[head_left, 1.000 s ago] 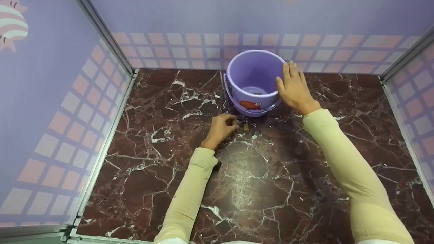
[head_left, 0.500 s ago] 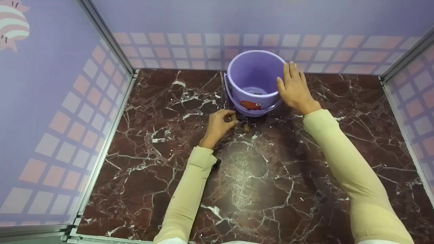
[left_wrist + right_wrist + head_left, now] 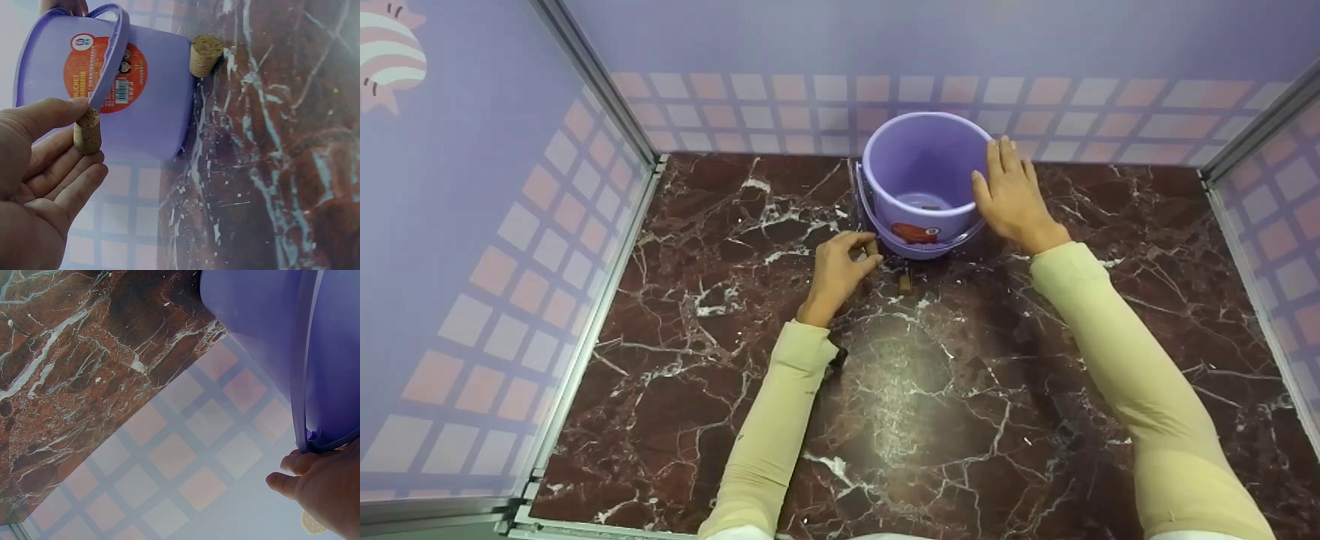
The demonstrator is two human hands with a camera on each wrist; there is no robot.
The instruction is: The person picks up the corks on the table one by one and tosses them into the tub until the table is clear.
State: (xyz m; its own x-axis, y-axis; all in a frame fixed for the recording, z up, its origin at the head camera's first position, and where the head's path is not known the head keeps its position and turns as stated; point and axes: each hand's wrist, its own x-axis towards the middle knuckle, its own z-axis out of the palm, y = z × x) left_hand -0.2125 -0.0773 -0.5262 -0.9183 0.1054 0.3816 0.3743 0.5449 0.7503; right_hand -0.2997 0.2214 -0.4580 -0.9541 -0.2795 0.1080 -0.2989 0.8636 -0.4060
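My left hand is left of the purple bucket's base and pinches a cork between thumb and fingers, its other fingers spread loosely below. A second cork stands upright on the tabletop just in front of the bucket; the left wrist view also shows it by the bucket's base. The bucket stands upright by the back wall, its handle hanging down over the front with a red label behind. My right hand rests on the bucket's right rim, fingers straight. Small brownish pieces show on the bucket's floor.
The dark red marbled tabletop carries small light specks, several of them near the bucket. Lilac panels with pink and white squares rise at the back and both sides, joined by grey metal strips.
My left hand has moved a little up and to the left, away from the standing cork, with the pinched cork now showing. The right hand and the bucket stay put.
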